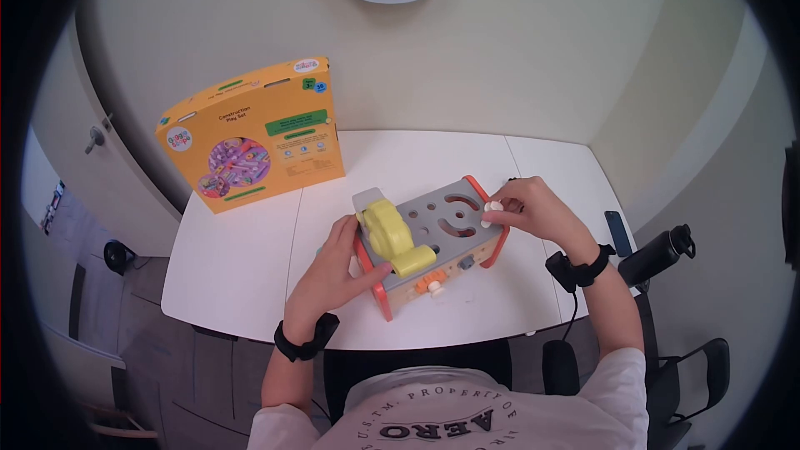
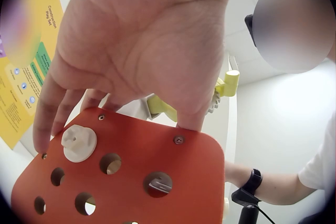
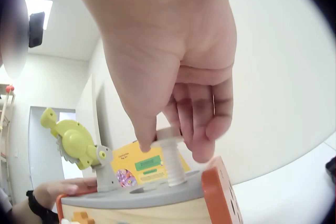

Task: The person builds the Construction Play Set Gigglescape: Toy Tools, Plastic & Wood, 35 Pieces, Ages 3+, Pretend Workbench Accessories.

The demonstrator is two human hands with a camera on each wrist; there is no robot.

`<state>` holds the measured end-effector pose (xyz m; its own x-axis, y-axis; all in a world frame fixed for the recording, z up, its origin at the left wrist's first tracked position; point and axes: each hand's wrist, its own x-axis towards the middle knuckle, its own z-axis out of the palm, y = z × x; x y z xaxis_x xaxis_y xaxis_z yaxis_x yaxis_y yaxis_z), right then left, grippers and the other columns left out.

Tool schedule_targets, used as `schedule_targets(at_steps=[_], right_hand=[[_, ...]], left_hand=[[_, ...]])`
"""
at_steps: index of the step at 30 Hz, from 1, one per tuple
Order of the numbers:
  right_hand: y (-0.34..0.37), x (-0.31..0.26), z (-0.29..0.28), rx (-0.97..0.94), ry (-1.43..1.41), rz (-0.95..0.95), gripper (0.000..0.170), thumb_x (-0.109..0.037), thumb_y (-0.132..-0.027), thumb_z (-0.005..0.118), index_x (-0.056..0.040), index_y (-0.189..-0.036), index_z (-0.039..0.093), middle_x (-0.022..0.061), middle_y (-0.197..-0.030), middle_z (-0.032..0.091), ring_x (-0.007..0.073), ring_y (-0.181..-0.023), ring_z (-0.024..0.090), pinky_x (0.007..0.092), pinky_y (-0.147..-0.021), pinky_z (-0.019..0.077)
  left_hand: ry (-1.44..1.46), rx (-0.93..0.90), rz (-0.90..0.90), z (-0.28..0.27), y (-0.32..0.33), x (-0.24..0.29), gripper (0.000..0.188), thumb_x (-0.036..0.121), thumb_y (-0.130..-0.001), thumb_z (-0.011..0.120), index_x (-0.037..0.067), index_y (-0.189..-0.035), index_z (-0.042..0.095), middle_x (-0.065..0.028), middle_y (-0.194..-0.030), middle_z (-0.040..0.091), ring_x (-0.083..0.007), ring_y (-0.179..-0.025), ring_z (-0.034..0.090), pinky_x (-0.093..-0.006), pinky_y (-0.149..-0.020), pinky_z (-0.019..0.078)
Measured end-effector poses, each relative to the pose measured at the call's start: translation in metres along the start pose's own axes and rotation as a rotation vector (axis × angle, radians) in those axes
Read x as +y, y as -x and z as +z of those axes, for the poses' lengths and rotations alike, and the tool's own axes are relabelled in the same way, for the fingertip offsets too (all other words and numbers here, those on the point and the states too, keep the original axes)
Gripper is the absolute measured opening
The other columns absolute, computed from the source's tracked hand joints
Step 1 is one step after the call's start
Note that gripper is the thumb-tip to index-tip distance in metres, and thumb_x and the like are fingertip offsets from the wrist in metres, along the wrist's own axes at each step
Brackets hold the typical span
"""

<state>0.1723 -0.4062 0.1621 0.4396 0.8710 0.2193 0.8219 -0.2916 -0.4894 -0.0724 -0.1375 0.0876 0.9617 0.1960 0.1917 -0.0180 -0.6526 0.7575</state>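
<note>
A toy workbench (image 1: pixel 457 248) with a grey slotted top, wooden front and orange-red ends stands on the table. My left hand (image 1: pixel 329 271) holds its left end panel (image 2: pixel 126 188), the thumb and fingers over the top edge. A white nut (image 2: pixel 79 144) sits on that panel's outer face. Beside the left hand, a yellow toy circular saw (image 1: pixel 387 229) is mounted on the top. My right hand (image 1: pixel 533 204) pinches the head of a white ridged toy bolt (image 3: pixel 173 162) between thumb and fingers. The bolt stands upright, its lower end at the grey top near the right end.
A yellow play set box (image 1: pixel 250 137) stands at the back left of the white table (image 1: pixel 225 283). At the right edge lie a phone (image 1: pixel 618 233) and a black bottle (image 1: pixel 654 257). Orange gear-like (image 1: pixel 431 281) and grey (image 1: pixel 467 262) parts stick out of the bench's front.
</note>
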Motion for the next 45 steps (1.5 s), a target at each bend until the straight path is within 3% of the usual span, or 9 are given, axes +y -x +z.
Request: schedule_targets(at_steps=[5, 11, 14, 17, 23, 32, 35, 38, 45], right_hand=[[-0.008, -0.001, 0.017, 0.104, 0.346, -0.055, 0.046, -0.033, -0.091, 0.074, 0.0009, -0.064, 0.058, 0.0118, -0.051, 0.055, 0.0293, -0.049, 0.055, 0.0374, -0.053, 0.0452], [-0.012, 0.001, 0.031, 0.113, 0.483, -0.005, 0.029, -0.025, -0.094, 0.061, 0.0009, -0.080, 0.061, 0.0152, -0.072, 0.062, 0.0330, -0.061, 0.060, 0.0427, -0.061, 0.0505], [-0.015, -0.001, 0.035, 0.248, 0.435, -0.212, 0.018, -0.017, -0.093, 0.061, -0.0025, -0.103, 0.063, 0.0120, -0.088, 0.063, 0.0353, -0.063, 0.065, 0.0446, -0.058, 0.0540], [-0.019, 0.010, 0.042, 0.187, 0.267, -0.335, 0.015, -0.013, -0.094, 0.064, -0.0052, -0.106, 0.059, 0.0089, -0.094, 0.061, 0.0333, -0.068, 0.067, 0.0429, -0.060, 0.0553], [-0.005, 0.011, 0.049, 0.091, 0.339, -0.267, 0.022, -0.021, -0.092, 0.073, -0.0036, -0.096, 0.060, 0.0118, -0.098, 0.059, 0.0299, -0.070, 0.066, 0.0372, -0.061, 0.0554], [-0.001, 0.012, 0.040, 0.078, -0.025, -0.293, 0.017, -0.004, -0.094, 0.049, -0.0039, -0.111, 0.050, 0.0136, -0.095, 0.058, 0.0368, -0.074, 0.060, 0.0451, -0.075, 0.0502], [0.007, 0.012, 0.037, -0.004, -0.108, -0.098, 0.012, -0.005, -0.098, 0.050, -0.0024, -0.110, 0.050, 0.0131, -0.099, 0.058, 0.0292, -0.076, 0.059, 0.0393, -0.073, 0.0504], [0.015, 0.001, 0.032, 0.007, -0.164, 0.021, 0.012, -0.009, -0.100, 0.056, -0.0028, -0.110, 0.054, 0.0116, -0.097, 0.061, 0.0251, -0.079, 0.061, 0.0386, -0.071, 0.0522], [0.020, -0.001, 0.018, 0.092, -0.035, -0.201, 0.022, -0.012, -0.101, 0.061, -0.0005, -0.117, 0.071, 0.0134, -0.097, 0.071, 0.0269, -0.086, 0.068, 0.0370, -0.073, 0.0553]], left_hand=[[-0.012, 0.003, 0.001, 0.001, 0.000, 0.000, 0.088, 0.038, -0.086, 0.080, -0.009, -0.147, 0.037, -0.0259, -0.142, 0.047, -0.0391, -0.129, 0.054, -0.0422, -0.107, 0.0463], [0.002, 0.007, -0.001, 0.001, 0.000, 0.000, 0.088, 0.039, -0.087, 0.080, -0.010, -0.147, 0.037, -0.0270, -0.144, 0.045, -0.0399, -0.130, 0.054, -0.0427, -0.108, 0.0459], [0.000, 0.008, 0.003, 0.002, 0.000, -0.003, 0.089, 0.039, -0.087, 0.079, -0.010, -0.147, 0.036, -0.0274, -0.145, 0.045, -0.0404, -0.131, 0.053, -0.0428, -0.109, 0.0455], [0.002, 0.006, 0.005, 0.002, 0.000, -0.003, 0.089, 0.039, -0.087, 0.079, -0.010, -0.148, 0.036, -0.0275, -0.145, 0.044, -0.0406, -0.132, 0.053, -0.0427, -0.110, 0.0451], [0.016, 0.011, 0.004, 0.000, 0.000, 0.002, 0.089, 0.038, -0.087, 0.080, -0.009, -0.149, 0.035, -0.0270, -0.145, 0.044, -0.0403, -0.133, 0.052, -0.0423, -0.110, 0.0445], [0.033, 0.018, 0.016, 0.003, 0.000, -0.002, 0.088, 0.036, -0.087, 0.079, -0.009, -0.148, 0.036, -0.0266, -0.145, 0.044, -0.0401, -0.132, 0.052, -0.0424, -0.111, 0.0441], [0.034, 0.020, 0.023, 0.004, -0.001, -0.004, 0.087, 0.036, -0.087, 0.079, -0.009, -0.148, 0.036, -0.0265, -0.145, 0.044, -0.0402, -0.132, 0.052, -0.0424, -0.110, 0.0442], [0.028, 0.030, 0.035, 0.003, -0.001, -0.003, 0.087, 0.036, -0.087, 0.079, -0.009, -0.148, 0.036, -0.0264, -0.145, 0.044, -0.0402, -0.132, 0.052, -0.0423, -0.110, 0.0445], [0.033, 0.016, 0.026, 0.002, -0.001, -0.002, 0.089, 0.038, -0.087, 0.079, -0.009, -0.149, 0.035, -0.0266, -0.145, 0.044, -0.0405, -0.132, 0.052, -0.0423, -0.110, 0.0445]])
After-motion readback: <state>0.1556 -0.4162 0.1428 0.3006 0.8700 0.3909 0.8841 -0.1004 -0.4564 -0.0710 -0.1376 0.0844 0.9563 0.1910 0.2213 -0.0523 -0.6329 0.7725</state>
